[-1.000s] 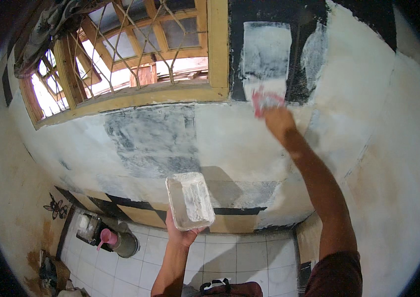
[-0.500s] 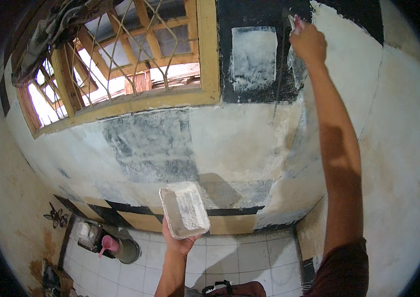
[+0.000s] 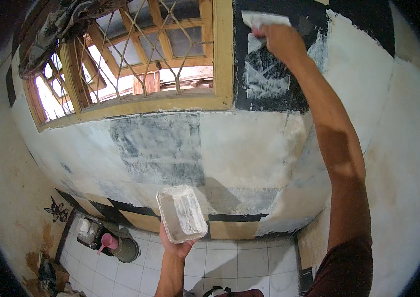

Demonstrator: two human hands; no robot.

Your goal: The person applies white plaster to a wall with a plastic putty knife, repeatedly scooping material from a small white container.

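Note:
At the upper right, my right hand [image 3: 285,45] is closed on the reddish handle of a putty knife [image 3: 265,20]. The knife's wide pale blade lies against a black square of the wall [image 3: 296,94]. Below the blade, a white putty patch [image 3: 267,81] is streaked, with dark wall showing through. My left hand [image 3: 178,242] grips a shallow white rectangular tub [image 3: 170,222] from beneath, low in front of the wall. White putty [image 3: 188,213] coats one side of the tub's inside. Most of the left fingers are hidden under the tub.
A yellow window frame [image 3: 224,59] with metal bars stands left of the right hand, a bunched curtain [image 3: 64,29] above it. On the tiled floor [image 3: 220,260] at lower left are a bucket [image 3: 128,251] and a pink dipper [image 3: 109,241].
My right hand has moved left with the putty knife, from beside the patch to its top. The patch is now streaked and thinner. The tub stays nearly in place.

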